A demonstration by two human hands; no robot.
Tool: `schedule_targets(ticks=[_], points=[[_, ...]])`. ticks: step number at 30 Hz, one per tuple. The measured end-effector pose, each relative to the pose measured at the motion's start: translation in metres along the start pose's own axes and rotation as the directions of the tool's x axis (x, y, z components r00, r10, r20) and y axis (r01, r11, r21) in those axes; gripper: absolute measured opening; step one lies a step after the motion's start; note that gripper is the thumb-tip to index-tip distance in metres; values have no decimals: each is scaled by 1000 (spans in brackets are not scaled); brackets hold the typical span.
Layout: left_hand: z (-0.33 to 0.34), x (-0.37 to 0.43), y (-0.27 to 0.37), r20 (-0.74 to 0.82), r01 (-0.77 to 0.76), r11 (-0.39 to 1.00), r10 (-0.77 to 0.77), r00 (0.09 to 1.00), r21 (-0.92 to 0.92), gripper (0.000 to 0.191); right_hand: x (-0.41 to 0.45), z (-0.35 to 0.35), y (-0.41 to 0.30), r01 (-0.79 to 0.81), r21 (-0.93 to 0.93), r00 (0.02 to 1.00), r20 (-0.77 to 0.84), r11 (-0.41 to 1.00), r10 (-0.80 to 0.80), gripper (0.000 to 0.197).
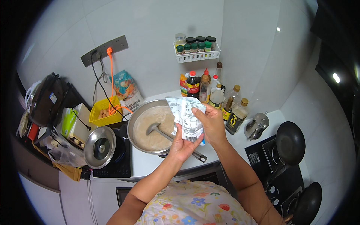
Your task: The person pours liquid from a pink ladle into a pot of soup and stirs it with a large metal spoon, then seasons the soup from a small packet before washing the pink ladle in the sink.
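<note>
Both of my hands hold a white printed packet [189,118], its back with small print and a barcode turned up. My left hand [182,144] grips its lower edge, and my right hand [212,122] holds the right side with the thumb across the print. Behind and to the left of the packet stands a wide metal pan [132,135] of cloudy beige liquid [149,115]. A grey ladle [153,128] rests in the liquid, its handle leaning over the pan's near rim and passing behind my left hand. The packet hides the pan's right side.
Several sauce bottles [193,84] stand behind the packet, below a white spice rack [198,57]. Left are a glass lid [99,147], a black induction cooker [112,170], and a yellow basket [104,121] of eggs. A metal pot [256,126] and a gas hob [284,182] with dark pans [290,143] are right.
</note>
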State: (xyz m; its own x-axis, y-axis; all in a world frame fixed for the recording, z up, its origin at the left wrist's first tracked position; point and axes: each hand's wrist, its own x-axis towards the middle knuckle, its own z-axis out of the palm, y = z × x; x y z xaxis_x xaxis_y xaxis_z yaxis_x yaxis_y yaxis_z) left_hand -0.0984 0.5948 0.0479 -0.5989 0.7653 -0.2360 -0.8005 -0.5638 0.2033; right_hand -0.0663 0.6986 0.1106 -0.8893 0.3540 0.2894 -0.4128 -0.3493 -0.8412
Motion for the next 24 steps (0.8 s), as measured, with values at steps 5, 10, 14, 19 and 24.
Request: schedule_targets(ticks=[5,10,14,19,24], points=[[7,12,-16,88,47,998,-43,995,-49,53,6,-10,-3,39,-183,995,-87,982,-56,19],[-4,25,2,-230,308,772,-213,950,556,53,9,-36,-19,101,-88,974,-193,991,-117,17],[29,30,27,150,-265,182,479,865,947,55,12,-65,-13,102,-254,975,-166,962,-147,16],[79,56,29,363,-367,-33,248,898,930,39,11,-89,-16,118,-374,986,-70,920,-155,18],[55,94,26,231,-226,-49,113,966,973,11,7,-128,8,6,-465,993,-98,885,-59,18]])
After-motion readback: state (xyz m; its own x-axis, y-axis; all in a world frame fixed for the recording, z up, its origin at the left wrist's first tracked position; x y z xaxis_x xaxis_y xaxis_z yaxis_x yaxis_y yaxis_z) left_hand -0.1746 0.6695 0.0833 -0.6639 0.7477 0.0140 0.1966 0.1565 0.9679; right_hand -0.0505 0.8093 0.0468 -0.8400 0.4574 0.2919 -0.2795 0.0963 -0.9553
